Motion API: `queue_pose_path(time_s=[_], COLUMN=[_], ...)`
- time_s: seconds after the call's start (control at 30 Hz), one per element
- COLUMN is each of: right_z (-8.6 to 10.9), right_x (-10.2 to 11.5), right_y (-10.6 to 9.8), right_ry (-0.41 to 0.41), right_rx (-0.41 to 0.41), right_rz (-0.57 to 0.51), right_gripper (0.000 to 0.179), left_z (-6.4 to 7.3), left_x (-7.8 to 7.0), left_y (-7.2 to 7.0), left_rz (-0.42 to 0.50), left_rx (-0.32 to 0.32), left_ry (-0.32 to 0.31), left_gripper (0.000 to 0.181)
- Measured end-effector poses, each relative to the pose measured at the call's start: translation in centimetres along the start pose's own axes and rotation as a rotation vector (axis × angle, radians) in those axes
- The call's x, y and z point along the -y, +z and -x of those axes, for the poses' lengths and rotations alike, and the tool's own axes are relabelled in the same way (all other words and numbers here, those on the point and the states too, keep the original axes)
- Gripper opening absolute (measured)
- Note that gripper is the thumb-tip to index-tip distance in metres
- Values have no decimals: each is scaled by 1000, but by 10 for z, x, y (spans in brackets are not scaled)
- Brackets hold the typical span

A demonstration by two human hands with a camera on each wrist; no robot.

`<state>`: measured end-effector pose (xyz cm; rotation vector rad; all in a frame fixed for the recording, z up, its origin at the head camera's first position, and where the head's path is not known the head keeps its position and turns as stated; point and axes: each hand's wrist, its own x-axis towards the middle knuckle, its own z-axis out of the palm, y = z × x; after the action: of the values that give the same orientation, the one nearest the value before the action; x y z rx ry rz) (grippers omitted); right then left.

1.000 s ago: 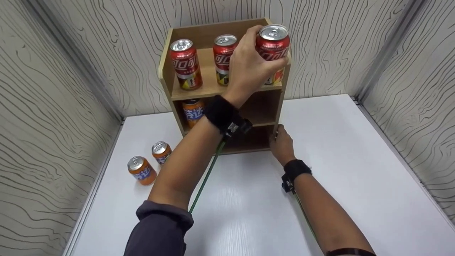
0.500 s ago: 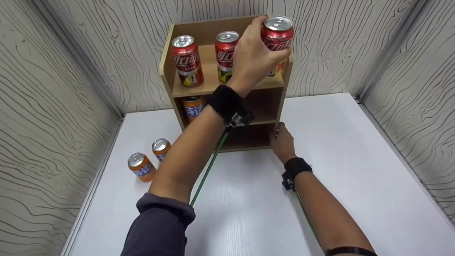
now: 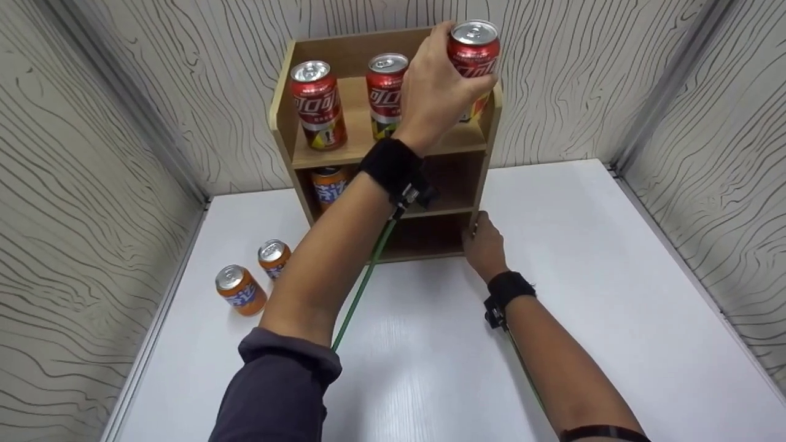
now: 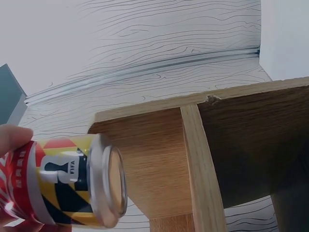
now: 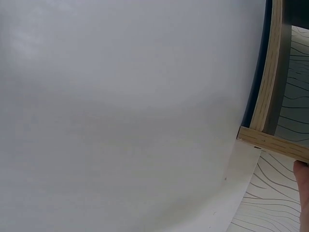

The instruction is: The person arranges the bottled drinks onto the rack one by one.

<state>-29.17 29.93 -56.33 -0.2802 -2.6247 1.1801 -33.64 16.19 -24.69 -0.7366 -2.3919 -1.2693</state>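
Head view: a person's left hand (image 3: pixel 437 92) grips a red Coca-Cola can (image 3: pixel 474 52) above the right end of the top shelf (image 3: pixel 460 140) of a wooden rack (image 3: pixel 353 55). The can's long axis runs nearly upright, silver lid up; the left wrist view shows its base apart from the shelf. Well below, the right hand (image 3: pixel 486 247) touches the side panel (image 3: pixel 482 172); whether its fingers curl round it, I cannot tell.

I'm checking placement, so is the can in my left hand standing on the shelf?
No, the left wrist view shows the red can with its base clear of the wooden shelf.
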Motion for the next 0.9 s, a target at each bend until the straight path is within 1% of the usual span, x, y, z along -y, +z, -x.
queue_pose_path(time_s=[0.3, 0.6, 0.77, 0.9], right_z=[0, 1, 1, 1], right_x=[2, 3, 2, 2], right_y=[2, 1, 0, -1], right_ry=[-41, -15, -17, -13], right_rx=[-26, -16, -13, -10], right_rz=[15, 21, 23, 27], right_gripper=[35, 34, 34, 34], left_z=[-3, -4, -5, -6], left_x=[8, 14, 17, 20], left_y=[3, 9, 13, 16], left_rz=[20, 22, 37, 30], left_rx=[-9, -12, -11, -16], left_ry=[-1, -24, -35, -46], left_gripper=[82, 80, 78, 78])
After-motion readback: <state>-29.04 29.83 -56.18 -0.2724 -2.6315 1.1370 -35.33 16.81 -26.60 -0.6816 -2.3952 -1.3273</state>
